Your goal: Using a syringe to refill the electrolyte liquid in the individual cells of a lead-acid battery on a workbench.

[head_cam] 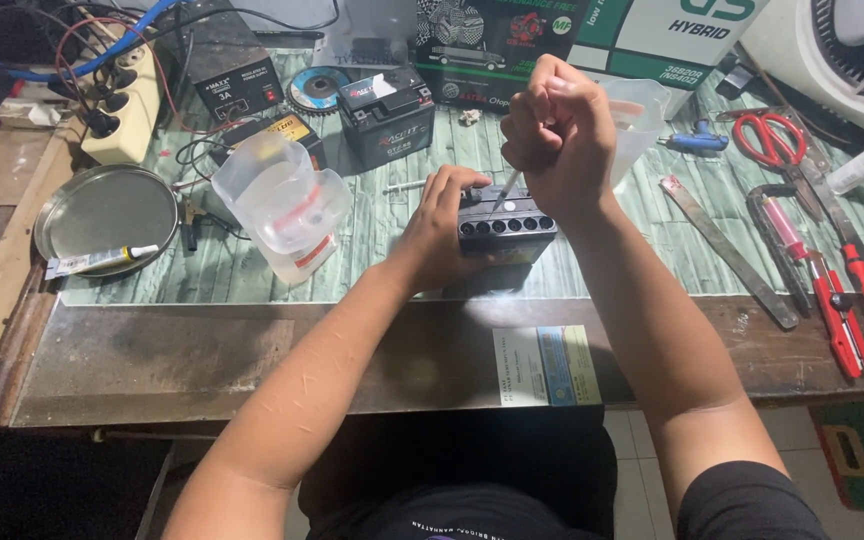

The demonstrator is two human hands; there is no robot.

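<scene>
Left hand point(444, 222) grips the open-celled battery point(505, 228); right hand point(557, 128) is fisted around a thin tool point(508, 186) over it.

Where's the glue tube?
Head view, far left: the glue tube lies across the near rim of the round metal tray, left of the clear plastic jugs.

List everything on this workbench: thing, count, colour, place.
small battery: 1, black, centre, under both hands
second battery: 1, black, behind centre
plastic jugs: 2, clear, left of centre
round tray: 1, silver, far left
glue tube: 1, white, on the tray's edge
scissors: 1, red-handled, back right
pliers: 1, red-handled, right
metal ruler: 1, grey, right
left hand: steadying the small battery
right hand: gripping a thin tool above it
</scene>
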